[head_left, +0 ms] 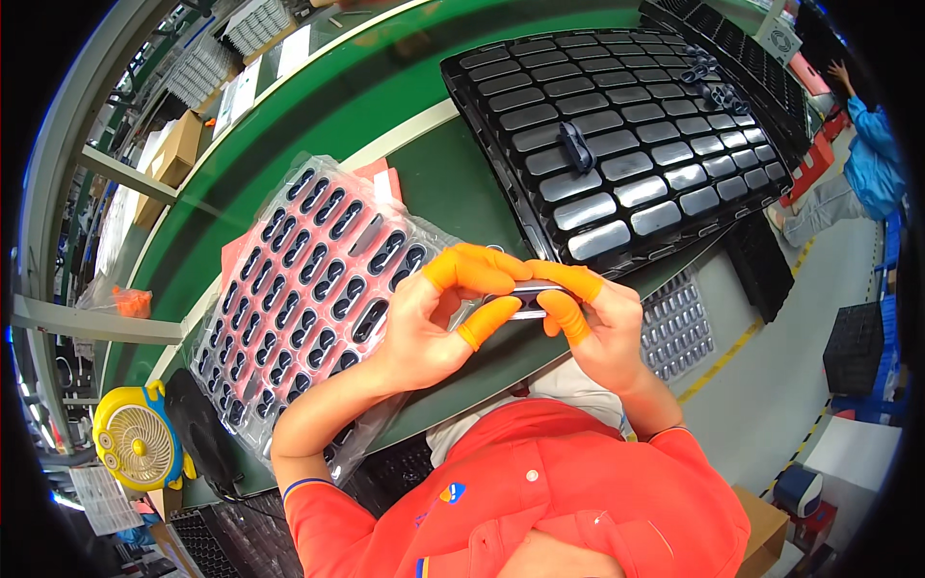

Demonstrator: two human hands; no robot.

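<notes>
"Where's the piece (529, 301)?"
"Above the green tabletop (453, 188), left hand (424, 329) and right hand (609, 332) both gripping its ends."
"And its look?"
"Small, oblong, dark, with a pale rim."

Dark part (528, 302); orange finger covers (470, 268); black gridded tray (626, 143); red shirt (568, 482).

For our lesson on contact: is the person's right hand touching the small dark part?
Touching. The head view shows the right hand with orange-covered fingers gripping the right end of the small dark part.
</notes>
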